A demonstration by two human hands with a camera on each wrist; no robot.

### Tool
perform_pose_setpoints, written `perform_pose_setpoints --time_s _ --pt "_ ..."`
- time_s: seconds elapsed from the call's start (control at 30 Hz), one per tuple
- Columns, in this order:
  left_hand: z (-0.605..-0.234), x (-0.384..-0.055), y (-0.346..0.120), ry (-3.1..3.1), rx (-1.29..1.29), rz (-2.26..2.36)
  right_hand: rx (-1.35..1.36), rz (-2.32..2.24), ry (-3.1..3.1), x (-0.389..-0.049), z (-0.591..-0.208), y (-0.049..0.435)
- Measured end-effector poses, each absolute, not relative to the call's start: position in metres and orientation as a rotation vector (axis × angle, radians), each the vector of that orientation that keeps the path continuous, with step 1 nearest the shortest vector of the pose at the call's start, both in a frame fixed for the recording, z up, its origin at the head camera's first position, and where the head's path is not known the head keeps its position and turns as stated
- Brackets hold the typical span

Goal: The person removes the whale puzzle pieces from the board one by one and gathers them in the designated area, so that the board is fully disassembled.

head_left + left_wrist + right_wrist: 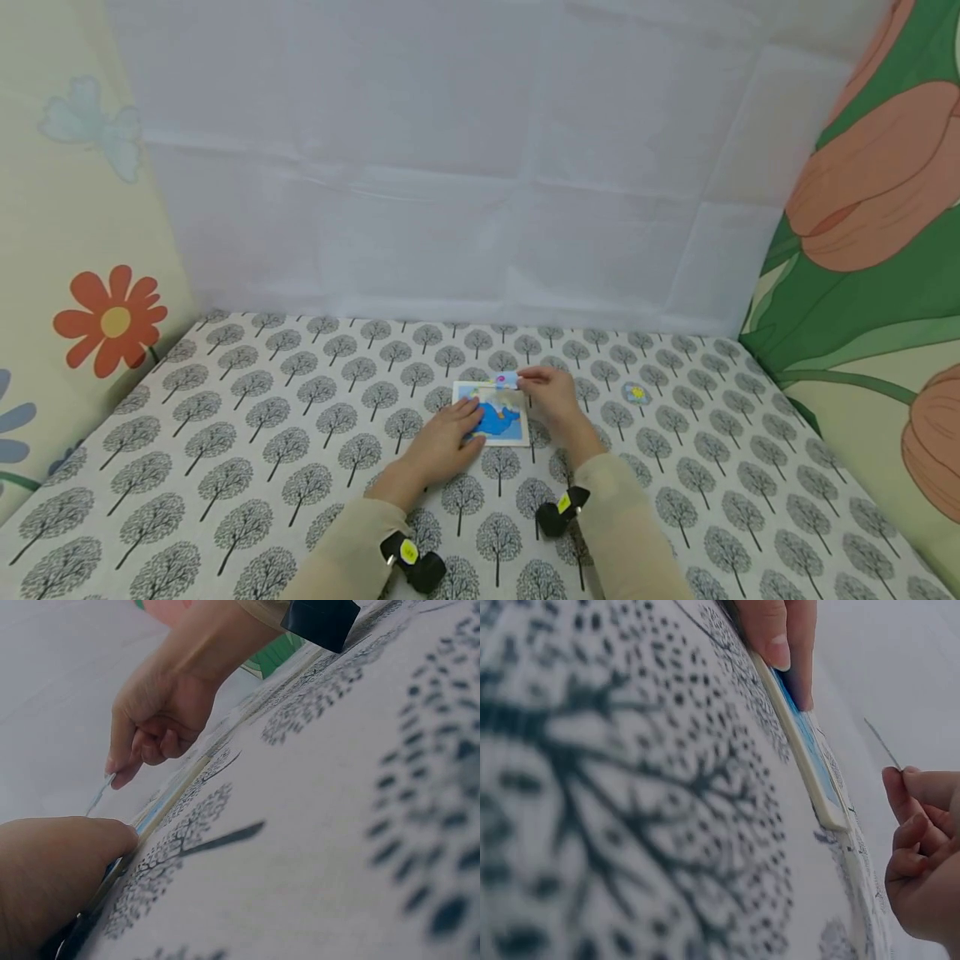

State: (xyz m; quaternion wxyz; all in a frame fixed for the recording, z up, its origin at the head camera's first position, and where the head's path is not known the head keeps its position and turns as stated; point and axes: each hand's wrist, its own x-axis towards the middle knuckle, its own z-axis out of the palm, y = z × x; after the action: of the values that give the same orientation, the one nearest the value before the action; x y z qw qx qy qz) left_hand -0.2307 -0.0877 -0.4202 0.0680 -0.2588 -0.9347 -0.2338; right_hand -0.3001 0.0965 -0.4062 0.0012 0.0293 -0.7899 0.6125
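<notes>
A flat square picture board with a blue whale and a pale rim lies on the patterned cloth. My left hand rests on its left part, fingers laid over the picture and thumb by the near edge. At the board's far right corner, my right hand pinches a thin light-blue piece with a pink spot, between thumb and index finger. In the right wrist view this thin piece is held tilted, apart from the board. Part of the whale is covered by my left hand.
A small blue piece with a yellow flower lies on the cloth to the right. A white curtain hangs behind the table, and flower-patterned walls stand at both sides.
</notes>
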Motion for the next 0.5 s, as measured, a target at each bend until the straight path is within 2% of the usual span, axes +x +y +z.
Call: perform_pose_setpoints --time_s 0.5 --pt "-0.421 -0.23 -0.088 -2.824 -0.786 -0.708 0.036 1.842 -2.509 -0.301 -0.393 0.115"
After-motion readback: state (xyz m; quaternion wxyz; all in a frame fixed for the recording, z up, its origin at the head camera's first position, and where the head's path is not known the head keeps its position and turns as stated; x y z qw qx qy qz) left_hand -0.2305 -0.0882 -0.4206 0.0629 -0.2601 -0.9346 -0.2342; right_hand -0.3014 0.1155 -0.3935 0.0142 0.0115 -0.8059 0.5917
